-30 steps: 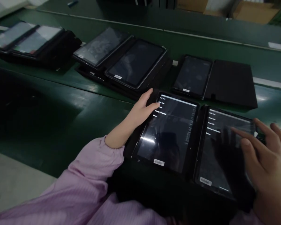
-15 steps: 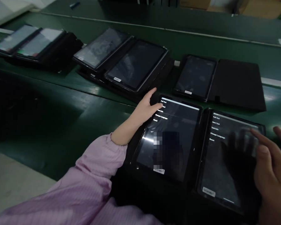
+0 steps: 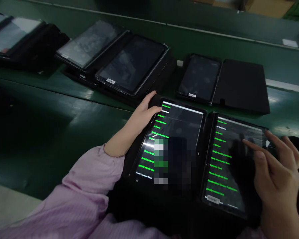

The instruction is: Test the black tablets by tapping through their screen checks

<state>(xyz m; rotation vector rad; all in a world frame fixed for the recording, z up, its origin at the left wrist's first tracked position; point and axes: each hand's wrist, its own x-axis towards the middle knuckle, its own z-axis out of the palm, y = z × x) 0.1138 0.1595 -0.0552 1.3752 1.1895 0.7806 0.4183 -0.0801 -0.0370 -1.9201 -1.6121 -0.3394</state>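
Two tablets in black cases lie side by side in front of me, their lit screens showing lists of test names, mostly in green. My left hand (image 3: 142, 118) is closed at the upper left edge of the left tablet (image 3: 181, 126), its thumb on the screen and its index finger along the case; the other fingers are hidden. Over the right tablet (image 3: 229, 172) hovers my right hand (image 3: 279, 166), fingers apart and holding nothing. Its index finger points at the screen; whether the tip touches cannot be told. A blurred patch covers part of the left screen.
Beyond my hands on the green bench (image 3: 64, 126) lies a dark-screened tablet (image 3: 200, 78) beside a black case flap (image 3: 241, 84). Farther left, stacked tablets (image 3: 134, 63) rest in cases, with another stack (image 3: 17, 33) at the far left. Cardboard boxes (image 3: 269, 7) stand behind.
Both screens have switched from a short white menu to a long list in mostly green text. My right hand has shifted left over its tablet. My left thumb stays at the left screen's edge.
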